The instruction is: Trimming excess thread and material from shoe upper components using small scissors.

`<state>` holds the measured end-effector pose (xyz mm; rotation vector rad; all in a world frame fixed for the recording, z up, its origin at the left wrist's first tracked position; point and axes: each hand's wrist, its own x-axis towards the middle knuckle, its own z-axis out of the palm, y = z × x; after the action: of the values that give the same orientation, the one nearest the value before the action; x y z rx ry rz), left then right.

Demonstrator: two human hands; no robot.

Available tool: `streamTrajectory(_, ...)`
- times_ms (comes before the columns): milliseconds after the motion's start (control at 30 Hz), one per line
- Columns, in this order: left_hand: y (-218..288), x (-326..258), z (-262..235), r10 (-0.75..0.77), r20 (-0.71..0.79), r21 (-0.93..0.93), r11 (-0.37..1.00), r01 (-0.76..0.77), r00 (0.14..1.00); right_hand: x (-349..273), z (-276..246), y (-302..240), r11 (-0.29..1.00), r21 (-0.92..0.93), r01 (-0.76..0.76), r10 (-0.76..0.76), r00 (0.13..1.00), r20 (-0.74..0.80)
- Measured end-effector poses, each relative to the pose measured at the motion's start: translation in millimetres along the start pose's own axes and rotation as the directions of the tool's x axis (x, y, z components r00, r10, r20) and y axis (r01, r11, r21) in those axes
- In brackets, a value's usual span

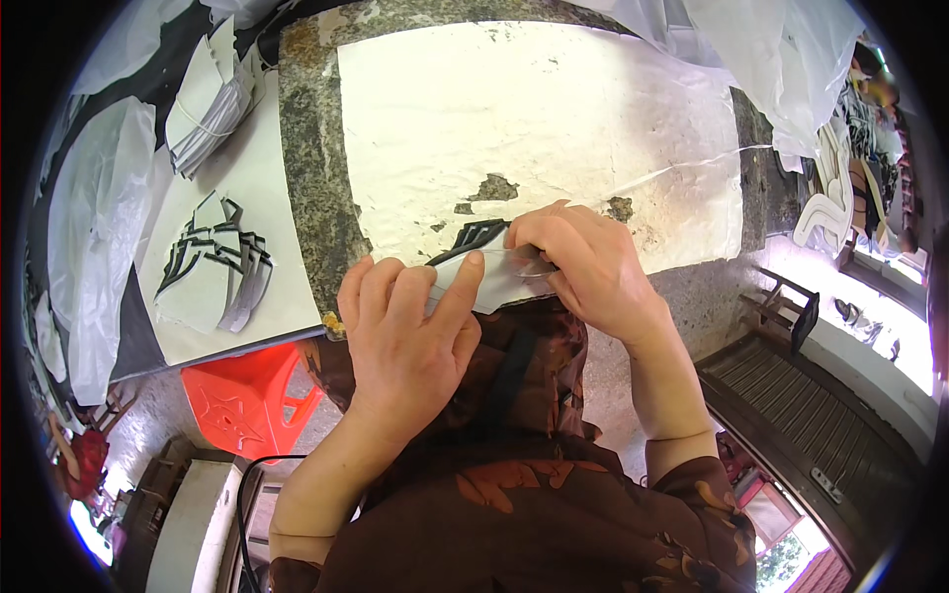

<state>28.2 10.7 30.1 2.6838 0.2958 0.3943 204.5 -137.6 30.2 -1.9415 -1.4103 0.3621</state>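
Note:
A white cut piece with black edging strips lies at the near edge of the table, between my hands. My left hand is on its left side, the index finger pressed flat on its face and the other fingers curled along its edge. My right hand pinches the right end, thumb below and fingers bent over the top. Under the right fingers a thin, see-through curved thing shows; its kind cannot be made out. My palms hide part of the piece.
To the left, similar black-edged white pieces lie in a loose pile. Behind them stands a tied bundle of white pieces. A worn white sheet covers the stone tabletop. Clear plastic bags hang at left; a red stool stands below.

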Motion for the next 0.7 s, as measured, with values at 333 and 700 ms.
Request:
streamTrajectory(333,-0.4,-0.9,1.7,0.003,-0.004,0.004,1.000,-0.003,1.000,5.9,1.1,-1.2,0.998,-0.007,-0.065,0.065,0.998,-0.004)
streamTrajectory(700,1.0,3.8,-2.5,0.003,0.044,0.012,1.000,-0.004,0.999,7.5,2.6,-3.9,0.988,-0.051,-0.148,0.148,0.989,-0.016)
